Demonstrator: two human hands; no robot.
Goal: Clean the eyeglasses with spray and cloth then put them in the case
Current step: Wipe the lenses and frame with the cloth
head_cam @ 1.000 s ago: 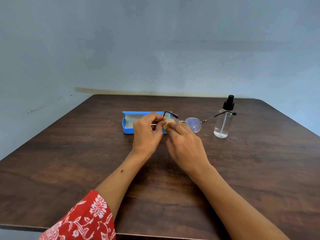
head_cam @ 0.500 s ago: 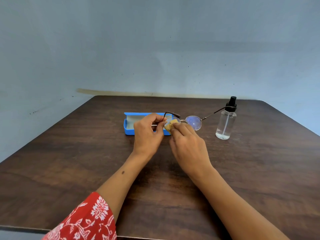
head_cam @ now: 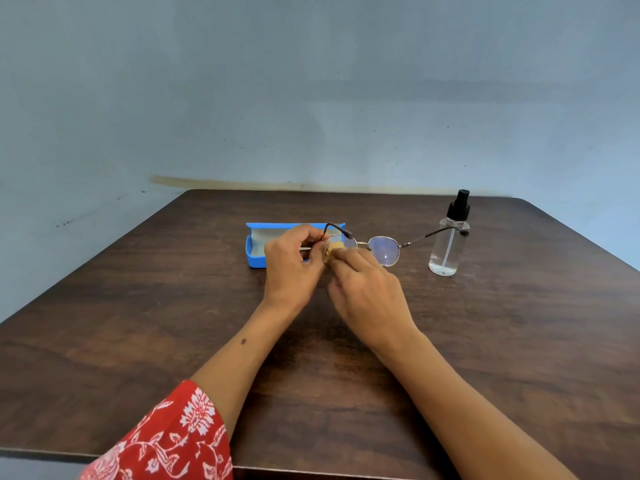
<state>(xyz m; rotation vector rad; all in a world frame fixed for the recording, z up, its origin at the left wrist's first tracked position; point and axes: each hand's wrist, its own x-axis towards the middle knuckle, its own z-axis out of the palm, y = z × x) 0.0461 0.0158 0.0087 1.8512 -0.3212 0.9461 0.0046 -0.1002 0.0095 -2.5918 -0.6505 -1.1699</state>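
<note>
Above mid-table (head_cam: pixel 173 323), both hands hold the eyeglasses (head_cam: pixel 383 250) up off the wood. Left hand (head_cam: pixel 294 261) has fingers curled, gripping the frame at the left lens w/ temple arm arching over it. Right hand (head_cam: pixel 367 289) pinches a small yellow cloth (head_cam: pixel 335 249) against that left lens. Right lens is bare. Blue case (head_cam: pixel 256 251) lies open just behind the left hand. Clear spray bottle (head_cam: pixel 448 242) w/ black pump stands upright far right, near the right temple tip.

Two hands, the left hand (head_cam: pixel 294 263) and the right hand (head_cam: pixel 369 289), are showing. One pair of eyeglasses (head_cam: pixel 382 250), one yellow cloth (head_cam: pixel 333 249), one blue case (head_cam: pixel 258 245) and one spray bottle (head_cam: pixel 448 244) are sitting in view. One table (head_cam: pixel 138 323) is bearing them.
</note>
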